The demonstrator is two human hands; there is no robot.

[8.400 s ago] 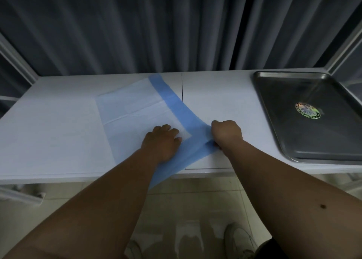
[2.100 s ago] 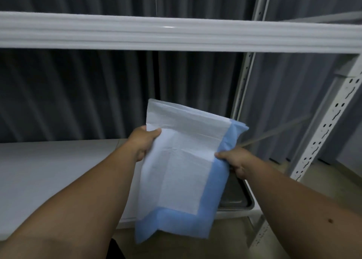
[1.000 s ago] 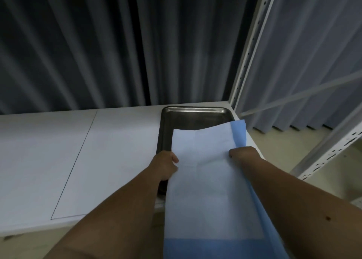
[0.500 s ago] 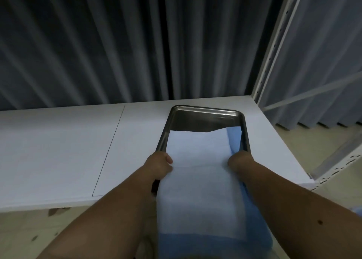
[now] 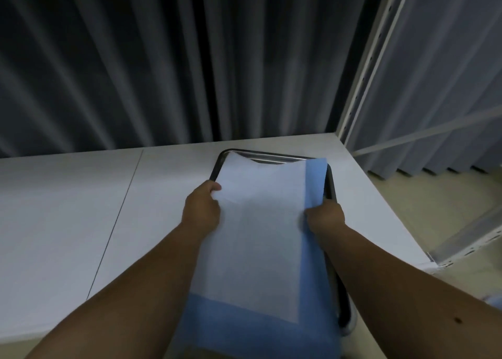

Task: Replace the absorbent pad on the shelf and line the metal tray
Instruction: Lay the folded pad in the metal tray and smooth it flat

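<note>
The absorbent pad, white with a blue border, lies stretched lengthwise over the metal tray on the white shelf. Its far edge reaches almost to the tray's back rim, where a thin strip of metal still shows. My left hand pinches the pad's left edge. My right hand grips the blue right edge. The pad's near blue end hangs over the shelf's front edge. Most of the tray is hidden beneath the pad.
A seam runs front to back across the shelf, left of the tray. A perforated white upright rises at the shelf's back right corner. Dark pleated curtains hang behind. Pale floor lies to the right.
Both hands have pushed the pad farther over the tray, so it now covers nearly all of it. Earlier I lifted the pad from the shelf's left part and carried it here.
</note>
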